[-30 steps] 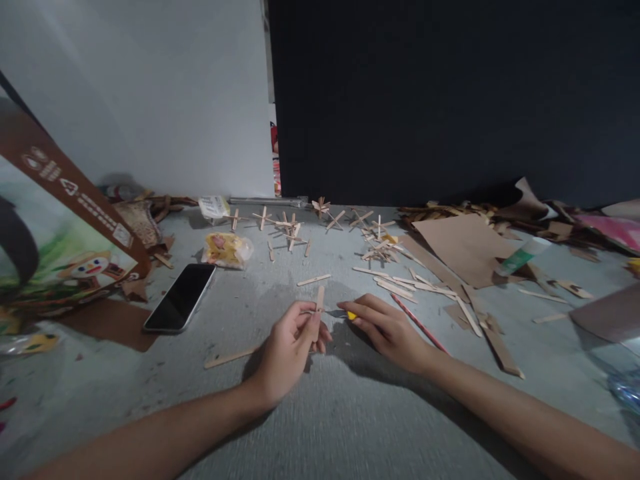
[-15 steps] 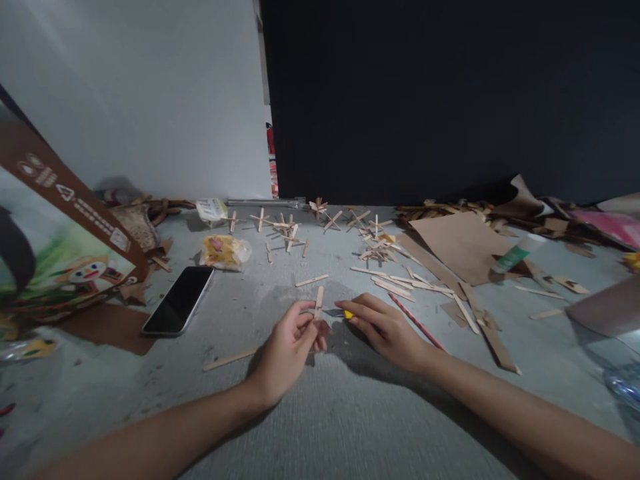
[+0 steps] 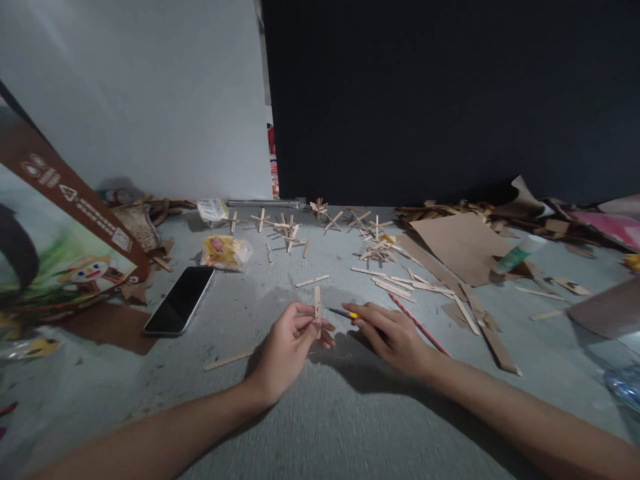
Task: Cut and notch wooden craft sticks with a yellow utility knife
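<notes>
My left hand (image 3: 291,342) rests on the grey floor and pinches a small wooden stick (image 3: 317,307), held upright between its fingers. Just to its right, my right hand (image 3: 393,333) is closed on a yellow-handled cutter (image 3: 347,313) whose dark tip points left toward the stick. A red pencil (image 3: 418,323) lies on the floor under and beside my right hand. A loose wooden stick (image 3: 226,360) lies flat to the left of my left wrist.
A black phone (image 3: 180,299) lies at the left, beside a printed cardboard box (image 3: 55,233). Several stick crosses (image 3: 287,227) and loose sticks (image 3: 395,283) are scattered ahead. Brown cardboard sheets (image 3: 460,247) and scraps lie at the right. A snack packet (image 3: 225,251) sits near the wall.
My right hand has drawn back a little to the right, so the cutter's dark tip now shows. My left hand keeps hold of the stick, turned more upright.
</notes>
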The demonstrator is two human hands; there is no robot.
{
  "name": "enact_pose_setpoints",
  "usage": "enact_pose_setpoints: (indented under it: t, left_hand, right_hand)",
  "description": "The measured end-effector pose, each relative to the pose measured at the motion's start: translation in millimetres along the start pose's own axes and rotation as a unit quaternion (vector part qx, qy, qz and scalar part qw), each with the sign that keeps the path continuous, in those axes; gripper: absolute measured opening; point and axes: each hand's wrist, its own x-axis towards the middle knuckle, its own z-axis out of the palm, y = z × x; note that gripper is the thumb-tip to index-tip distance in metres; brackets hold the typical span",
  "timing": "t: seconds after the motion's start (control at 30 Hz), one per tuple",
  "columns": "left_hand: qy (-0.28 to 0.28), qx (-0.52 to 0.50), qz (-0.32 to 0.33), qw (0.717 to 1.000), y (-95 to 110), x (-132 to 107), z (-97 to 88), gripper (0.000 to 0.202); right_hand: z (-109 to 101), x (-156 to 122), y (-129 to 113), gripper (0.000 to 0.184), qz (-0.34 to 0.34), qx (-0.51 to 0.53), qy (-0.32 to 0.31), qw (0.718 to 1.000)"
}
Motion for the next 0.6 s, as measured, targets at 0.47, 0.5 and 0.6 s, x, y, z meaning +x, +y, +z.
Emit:
enact_pose_setpoints:
  t: [0.47, 0.5, 0.6]
  left_hand:
    - [0.037, -0.007, -0.019, 0.999, -3.2, 6.6, -6.5, 0.043]
    - [0.036, -0.007, -0.020, 0.999, -3.2, 6.5, -6.6, 0.044]
    - [0.038, -0.002, -0.022, 0.999, -3.5, 6.0, -7.1, 0.045]
  right_hand:
    - [1.7, 6.6, -43.6, 0.050, 0.250, 0.146, -0.115, 0.950]
    - [1.6, 6.7, -43.9, 0.050, 0.252, 0.145, -0.116, 0.950]
    - [0.8, 6.7, -45.3, 0.051, 0.248, 0.140, -0.116, 0.951]
